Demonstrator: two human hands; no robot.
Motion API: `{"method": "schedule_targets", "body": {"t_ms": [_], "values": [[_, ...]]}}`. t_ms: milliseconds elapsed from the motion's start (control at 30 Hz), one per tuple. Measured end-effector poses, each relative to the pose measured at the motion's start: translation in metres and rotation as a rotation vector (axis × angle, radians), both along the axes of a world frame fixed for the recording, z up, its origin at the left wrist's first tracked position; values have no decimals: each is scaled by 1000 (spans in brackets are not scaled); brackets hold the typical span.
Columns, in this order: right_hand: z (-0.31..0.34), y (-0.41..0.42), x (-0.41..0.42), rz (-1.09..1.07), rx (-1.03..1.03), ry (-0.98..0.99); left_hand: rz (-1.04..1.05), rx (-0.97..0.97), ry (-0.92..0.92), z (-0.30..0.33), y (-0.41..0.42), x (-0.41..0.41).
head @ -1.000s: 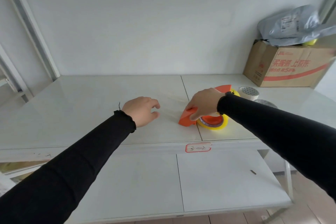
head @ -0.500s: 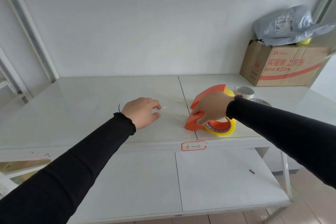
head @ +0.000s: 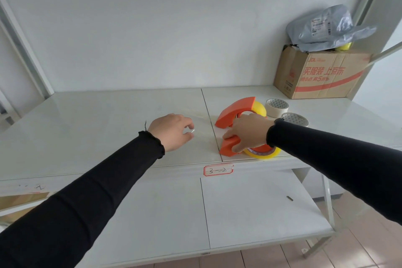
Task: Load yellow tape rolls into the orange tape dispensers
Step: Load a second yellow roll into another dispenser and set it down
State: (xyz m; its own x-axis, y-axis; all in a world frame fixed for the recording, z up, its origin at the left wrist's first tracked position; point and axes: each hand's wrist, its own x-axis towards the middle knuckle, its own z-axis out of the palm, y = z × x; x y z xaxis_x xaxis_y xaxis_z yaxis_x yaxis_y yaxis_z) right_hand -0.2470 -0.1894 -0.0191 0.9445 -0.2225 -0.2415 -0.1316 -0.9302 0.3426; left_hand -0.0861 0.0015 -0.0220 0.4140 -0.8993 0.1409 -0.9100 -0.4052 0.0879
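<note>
Two orange tape dispensers lie on the white shelf point(head: 97, 119), each with a yellow tape roll in it. My right hand point(head: 248, 131) grips the near dispenser point(head: 229, 148), whose yellow roll point(head: 264, 154) lies flat by the shelf's front edge. Just behind it stands the far dispenser point(head: 233, 109) with its yellow roll point(head: 260, 108) upright. My left hand point(head: 171, 130) hovers over the shelf to the left of both, fingers loosely curled, holding nothing that I can make out.
Two white tape rolls point(head: 277, 105) point(head: 294, 118) sit right of the dispensers. A cardboard box point(head: 319, 74) with a grey plastic bag point(head: 326, 28) on top stands at the back right. A lower shelf point(head: 250, 202) juts out below, with a red-edged label point(head: 218, 169).
My right hand has slid the near dispenser to the right and closer to the front edge, uncovering the far dispenser behind it. My left hand has stayed in place.
</note>
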Motion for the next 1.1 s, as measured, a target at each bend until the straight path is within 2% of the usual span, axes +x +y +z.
{"method": "schedule_targets", "body": {"t_ms": [133, 333, 533, 833, 1100], "values": [[6, 5, 17, 9, -28, 111, -34, 1, -3, -3, -10, -8], [-2, -7, 6, 75, -57, 36, -32, -8, -5, -1, -17, -8], [1, -28, -19, 68, -91, 65, -42, -27, -13, 0, -21, -9], [3, -38, -38, 6, -4, -65, -113, -147, -48, 6, -43, -26], [9, -23, -14, -24, 57, -169, -109, -108, -49, -3, -50, -20]]}}
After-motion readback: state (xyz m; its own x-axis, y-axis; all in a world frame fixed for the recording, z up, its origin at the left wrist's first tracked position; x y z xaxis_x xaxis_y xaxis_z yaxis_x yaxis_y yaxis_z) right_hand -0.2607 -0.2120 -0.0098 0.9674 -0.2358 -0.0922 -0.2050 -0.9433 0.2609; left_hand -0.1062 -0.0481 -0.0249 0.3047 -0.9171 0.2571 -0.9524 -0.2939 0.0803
